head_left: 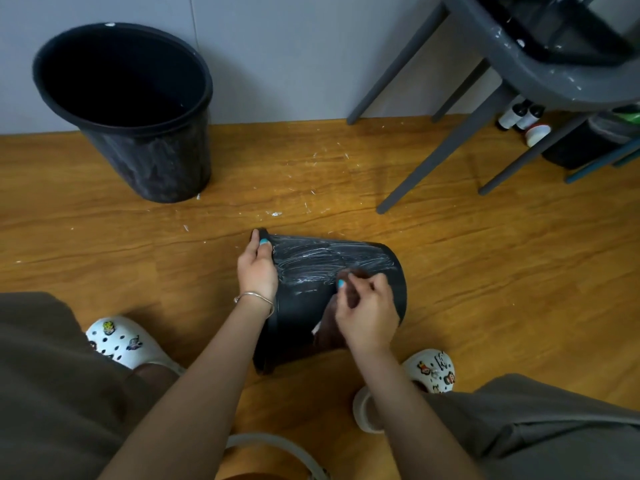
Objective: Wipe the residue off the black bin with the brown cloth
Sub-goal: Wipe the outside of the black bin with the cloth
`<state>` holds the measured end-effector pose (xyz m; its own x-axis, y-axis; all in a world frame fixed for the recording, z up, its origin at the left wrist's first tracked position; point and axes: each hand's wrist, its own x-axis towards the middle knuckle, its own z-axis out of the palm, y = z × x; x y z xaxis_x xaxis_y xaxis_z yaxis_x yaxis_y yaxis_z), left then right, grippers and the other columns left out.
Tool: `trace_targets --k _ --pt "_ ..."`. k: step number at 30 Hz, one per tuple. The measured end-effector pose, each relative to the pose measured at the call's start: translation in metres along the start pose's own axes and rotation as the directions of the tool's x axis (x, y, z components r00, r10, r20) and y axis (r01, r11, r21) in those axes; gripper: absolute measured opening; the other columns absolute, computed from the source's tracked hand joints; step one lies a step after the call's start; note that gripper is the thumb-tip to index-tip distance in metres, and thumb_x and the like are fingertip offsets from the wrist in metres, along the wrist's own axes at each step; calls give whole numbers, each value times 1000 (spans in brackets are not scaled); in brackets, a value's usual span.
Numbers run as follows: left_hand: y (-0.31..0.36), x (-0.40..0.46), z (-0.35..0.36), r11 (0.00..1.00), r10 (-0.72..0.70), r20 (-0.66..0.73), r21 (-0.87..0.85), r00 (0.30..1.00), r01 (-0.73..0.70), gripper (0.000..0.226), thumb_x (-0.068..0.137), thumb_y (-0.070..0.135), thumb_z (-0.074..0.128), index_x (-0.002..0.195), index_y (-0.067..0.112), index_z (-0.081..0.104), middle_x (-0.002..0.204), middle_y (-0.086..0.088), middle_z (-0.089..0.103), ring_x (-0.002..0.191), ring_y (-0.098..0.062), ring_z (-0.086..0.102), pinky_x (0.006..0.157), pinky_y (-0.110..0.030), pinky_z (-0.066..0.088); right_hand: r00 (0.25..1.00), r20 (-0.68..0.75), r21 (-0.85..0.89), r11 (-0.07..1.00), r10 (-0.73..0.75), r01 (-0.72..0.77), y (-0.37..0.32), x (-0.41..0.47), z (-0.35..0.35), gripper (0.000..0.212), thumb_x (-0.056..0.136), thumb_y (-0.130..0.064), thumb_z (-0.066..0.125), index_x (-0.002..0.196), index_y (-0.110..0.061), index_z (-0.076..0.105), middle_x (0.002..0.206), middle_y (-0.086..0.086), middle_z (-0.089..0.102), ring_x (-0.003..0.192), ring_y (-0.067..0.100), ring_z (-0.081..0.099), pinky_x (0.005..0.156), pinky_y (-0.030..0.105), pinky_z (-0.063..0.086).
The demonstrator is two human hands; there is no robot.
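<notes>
- Wiping goes best in overlapping strokes along the black bin (311, 271), which lies on its side on the floor between the person's feet.
- Left hand (258, 271) grips the bin's rim, steadying it.
- Right hand (367, 313) pinches the brown cloth (332, 327) against the streaked wall.
- White residue (311, 261) remains across the upper side; roll the bin to reach it.
- Open floor lies beyond; a second bin (138, 109) and chair legs (450, 147) stand well apart.

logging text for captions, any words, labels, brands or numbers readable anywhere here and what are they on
None can be read.
Bottles under the grey chair: any labels too small and blurred.
Charms on the white clogs: pictures only, no legible letters.
Black bin held by the left hand and wiped by the right hand: only white residue smears.
</notes>
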<state>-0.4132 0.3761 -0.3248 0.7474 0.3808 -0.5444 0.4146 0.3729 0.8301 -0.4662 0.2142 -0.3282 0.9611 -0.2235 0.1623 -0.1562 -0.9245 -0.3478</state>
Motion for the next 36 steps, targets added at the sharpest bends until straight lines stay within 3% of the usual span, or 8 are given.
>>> trace_targets --k 6,11,16,22,26,29,34,36 --pt "-6 1 -4 999 34 13 -10 999 -34 45 99 6 42 144 7 38 121 -1 58 52 11 51 51 2 35 916 138 121 925 -376 361 -29 -22 1 35 85 -40 52 107 -22 72 95 -3 53 88 18 55 55 30 51" --pt "-5 1 0 1000 14 8 7 1000 -14 46 99 8 42 145 11 37 125 -5 57 39 3 42 42 -3 33 989 72 74 989 -132 126 -8 -10 -2 27 82 -29 66 107 -20 72 99 -3 52 92 20 56 62 38 56" --pt "-9 3 -5 999 40 -11 36 999 -40 46 99 12 43 145 14 39 120 -6 59 59 2 54 53 -6 36 875 173 195 886 -452 420 -36 -33 1 32 84 -34 57 110 -21 71 96 -3 53 91 19 55 57 33 53" --pt "-5 0 1 999 14 9 -30 1000 -14 47 99 6 42 146 10 35 109 9 57 43 17 45 48 1 35 988 79 157 980 -134 120 5 -15 -2 28 82 -26 67 108 -18 72 96 -3 51 89 19 56 63 39 56" --pt "-6 -5 -7 999 15 27 -53 1000 -14 46 97 8 45 142 13 42 139 2 46 108 4 50 92 -9 34 907 189 298 902 -377 313 -47 -35 2 37 87 -38 54 113 -17 70 99 -2 50 92 16 53 69 32 54" --pt "-3 -9 -11 998 2 50 -68 999 2 44 96 14 48 140 21 46 140 1 50 124 -10 47 114 -30 25 856 207 289 866 -474 409 -48 -19 0 33 87 -35 58 111 -18 71 99 -2 50 94 16 51 66 35 54" --pt "-8 -13 -15 997 24 72 -72 997 -19 45 98 6 44 142 14 41 131 5 55 97 13 53 83 -4 38 841 277 224 883 -464 413 -71 31 7 23 87 -27 68 108 -24 73 95 -6 48 97 15 49 68 38 54" --pt "-11 -11 -17 998 18 72 -67 997 -13 45 98 7 44 142 15 41 141 1 47 108 8 49 86 -6 37 831 328 220 891 -450 396 -78 38 10 22 88 -27 66 109 -25 73 93 -8 45 98 14 48 71 38 53"
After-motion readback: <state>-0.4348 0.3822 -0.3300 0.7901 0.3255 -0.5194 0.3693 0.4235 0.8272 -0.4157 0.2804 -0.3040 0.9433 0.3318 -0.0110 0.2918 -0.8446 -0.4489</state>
